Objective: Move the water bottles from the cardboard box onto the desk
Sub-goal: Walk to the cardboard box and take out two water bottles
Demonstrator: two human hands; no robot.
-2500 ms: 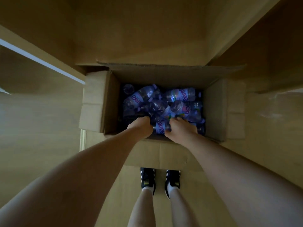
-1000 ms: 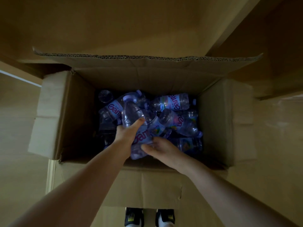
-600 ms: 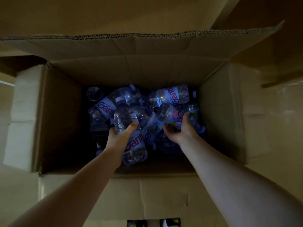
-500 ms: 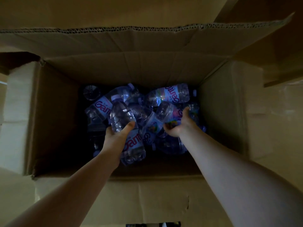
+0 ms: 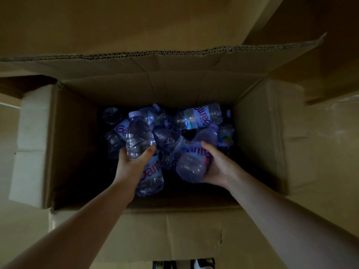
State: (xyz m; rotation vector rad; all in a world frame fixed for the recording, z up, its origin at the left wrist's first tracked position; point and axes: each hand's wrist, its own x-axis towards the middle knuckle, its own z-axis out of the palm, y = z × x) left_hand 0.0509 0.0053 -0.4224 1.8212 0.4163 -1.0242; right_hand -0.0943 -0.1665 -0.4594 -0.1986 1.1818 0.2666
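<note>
An open cardboard box (image 5: 73, 144) stands on the floor below me, dark inside, with several clear water bottles piled at its bottom (image 5: 198, 116). My left hand (image 5: 130, 166) grips one bottle (image 5: 138, 140) around its middle, cap pointing away from me. My right hand (image 5: 217, 166) holds a second bottle (image 5: 194, 164) from the right side, its base turned toward me and its cap end tilted down into the pile. Both held bottles are inside the box, above the others. The desk is not identifiable in this view.
The box's four flaps are folded outward; the far flap (image 5: 155, 61) stands up, the near flap (image 5: 174, 233) hangs toward me. Wooden panels (image 5: 136, 22) surround the box. My shoes (image 5: 202, 264) show at the bottom edge.
My right hand has closed around a bottle and pulled it up and toward me out of the pile. My left hand has kept its bottle and raised it slightly.
</note>
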